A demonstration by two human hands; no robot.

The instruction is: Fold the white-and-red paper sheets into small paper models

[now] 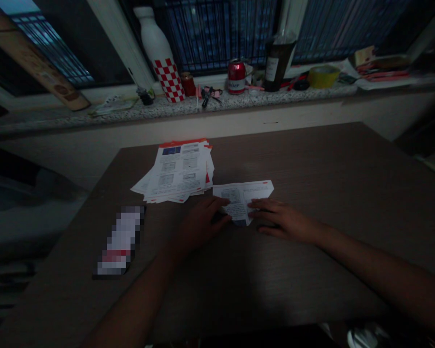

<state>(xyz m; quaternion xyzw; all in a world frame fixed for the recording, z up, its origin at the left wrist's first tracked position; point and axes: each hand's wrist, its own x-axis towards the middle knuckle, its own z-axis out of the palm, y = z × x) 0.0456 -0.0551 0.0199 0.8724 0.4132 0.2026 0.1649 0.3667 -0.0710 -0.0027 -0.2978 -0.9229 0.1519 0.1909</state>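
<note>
A folded sheet of printed paper (241, 193) lies on the dark wooden table, its near side narrowing toward me and its upper right corner cut at a slant. My left hand (205, 220) rests at its left side, fingertips on the paper and thumb stretched toward its near edge. From the right, my right hand (281, 217) lies with spread fingers, their tips touching the paper's right side. Neither hand grips anything. Just behind my left hand sits a loose stack of printed sheets (181, 169) with orange top edges.
A phone (120, 241) with a blurred screen lies at the left of the table (329, 174). Along the granite windowsill (130, 112) stand a red-and-white checkered bottle (163, 58), a red can (236, 77), a dark pouch (275, 65) and a roll of yellow tape (323, 77).
</note>
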